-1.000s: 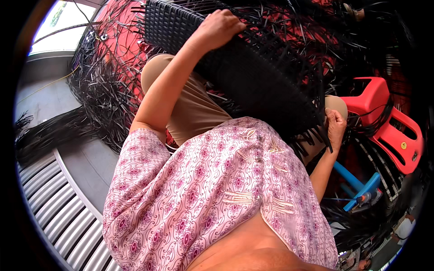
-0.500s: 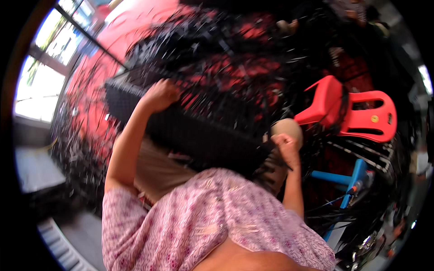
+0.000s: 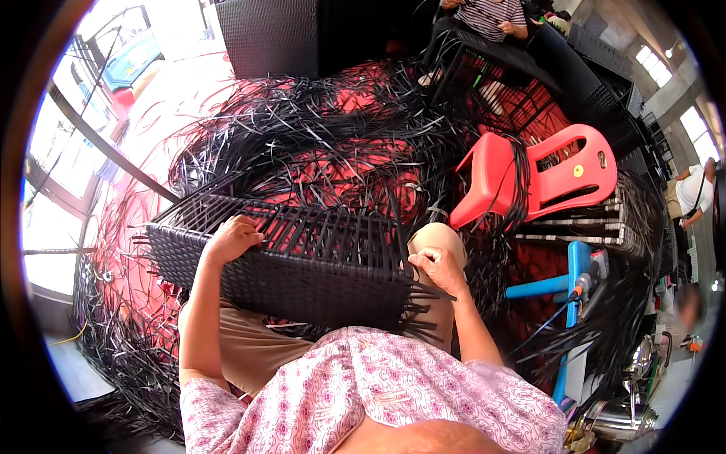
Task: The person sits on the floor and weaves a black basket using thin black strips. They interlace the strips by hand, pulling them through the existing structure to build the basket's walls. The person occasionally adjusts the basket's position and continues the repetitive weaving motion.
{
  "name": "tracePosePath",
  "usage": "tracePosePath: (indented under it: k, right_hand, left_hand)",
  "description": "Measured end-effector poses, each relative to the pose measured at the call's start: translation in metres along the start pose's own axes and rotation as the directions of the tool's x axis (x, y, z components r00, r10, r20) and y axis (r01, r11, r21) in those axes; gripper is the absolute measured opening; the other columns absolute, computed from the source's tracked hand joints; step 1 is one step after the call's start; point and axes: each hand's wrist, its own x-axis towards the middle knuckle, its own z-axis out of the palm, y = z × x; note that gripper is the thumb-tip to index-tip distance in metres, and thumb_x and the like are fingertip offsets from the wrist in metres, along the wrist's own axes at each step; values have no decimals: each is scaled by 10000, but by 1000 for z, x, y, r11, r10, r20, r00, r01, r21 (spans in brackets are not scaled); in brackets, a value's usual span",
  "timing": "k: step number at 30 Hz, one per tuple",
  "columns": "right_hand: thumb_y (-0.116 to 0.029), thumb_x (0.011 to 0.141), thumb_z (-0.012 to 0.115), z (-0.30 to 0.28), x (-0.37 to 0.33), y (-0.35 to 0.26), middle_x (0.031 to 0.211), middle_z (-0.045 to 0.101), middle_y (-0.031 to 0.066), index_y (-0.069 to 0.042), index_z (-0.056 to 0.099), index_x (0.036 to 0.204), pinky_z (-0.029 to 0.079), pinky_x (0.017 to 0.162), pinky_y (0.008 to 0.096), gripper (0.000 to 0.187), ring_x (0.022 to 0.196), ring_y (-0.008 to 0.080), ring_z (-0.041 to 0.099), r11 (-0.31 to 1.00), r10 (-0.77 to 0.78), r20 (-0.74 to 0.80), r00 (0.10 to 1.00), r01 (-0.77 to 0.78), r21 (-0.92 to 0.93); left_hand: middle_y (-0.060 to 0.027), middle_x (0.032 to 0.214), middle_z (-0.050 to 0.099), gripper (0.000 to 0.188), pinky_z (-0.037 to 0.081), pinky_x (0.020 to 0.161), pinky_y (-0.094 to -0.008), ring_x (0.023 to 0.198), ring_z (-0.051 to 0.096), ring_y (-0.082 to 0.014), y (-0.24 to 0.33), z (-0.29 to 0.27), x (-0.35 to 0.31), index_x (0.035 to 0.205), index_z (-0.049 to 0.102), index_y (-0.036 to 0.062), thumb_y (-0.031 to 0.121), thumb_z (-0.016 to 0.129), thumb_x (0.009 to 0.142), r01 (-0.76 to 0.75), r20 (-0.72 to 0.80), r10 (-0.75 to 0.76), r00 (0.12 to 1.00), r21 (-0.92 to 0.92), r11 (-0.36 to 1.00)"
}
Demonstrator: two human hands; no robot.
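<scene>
Across my lap lies a black woven frame point(image 3: 287, 276), its near side closely woven from flat plastic strips. Open slats show along its far side, and loose strip ends stick out at its right end. My left hand point(image 3: 233, 239) is closed at the panel's upper edge, left of the middle; what its fingertips pinch is hidden. My right hand point(image 3: 440, 271) is closed in a pinch at the frame's right corner, above my knee, with a black plastic strip point(image 3: 429, 288) at its fingers.
Tangled black strips point(image 3: 302, 129) cover much of the red floor. At right stand a red plastic chair point(image 3: 571, 178), a blue stool point(image 3: 581, 284) with a power tool point(image 3: 586, 286), and metal pots point(image 3: 620, 420). A person in a striped top point(image 3: 491, 17) sits beyond; another stands far right.
The view has steadied and shifted, showing more of the room. Relative to the frame, my left hand is lower, down at its upper edge. My right hand stays near the right corner.
</scene>
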Motion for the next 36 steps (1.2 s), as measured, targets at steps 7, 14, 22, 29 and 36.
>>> tracePosePath:
  k: [7,14,22,29,36]
  right_hand:
    - [-412,908,712,1,-2,-5,600,514,120,13,682,783,424,580,362,444,559,171,491,999,-31,-35,999,31,9]
    - [-412,900,721,-1,9,6,713,664,147,-44,757,849,509,725,366,373,706,209,655,1000,4,27,1000,-4,3]
    - [-421,800,781,-16,15,-97,1353,591,155,-80,619,1300,446,1047,439,626,1236,348,565,904,-387,101,916,399,-151]
    - [-432,691,837,48,2,-164,1467,475,172,-117,568,1362,347,1124,470,788,1362,363,437,616,-643,389,659,748,-248]
    - [-459,690,825,75,-26,-146,1523,411,136,-108,584,1353,253,1154,537,788,1441,335,321,544,-578,498,646,760,-355]
  left_hand:
    - [-159,1135,685,282,474,991,-399,1141,602,-313,2,2,0,872,773,32,301,693,888,24,-16,-24,1000,25,999]
    - [-155,975,655,314,505,823,-429,943,634,-344,-2,9,-1,984,712,31,319,726,859,71,-180,-77,981,-39,997]
    - [-187,1421,518,533,376,1095,-471,1320,484,-349,59,9,-10,1394,561,112,362,653,933,-135,-388,217,896,228,964]
    - [-174,1526,411,697,305,1132,-490,1412,378,-366,65,22,-53,1491,471,202,525,648,899,-126,-353,261,899,362,924]
    - [-225,1569,318,834,266,1163,-501,1443,316,-398,93,30,-114,1522,411,149,378,767,804,62,-358,60,932,320,945]
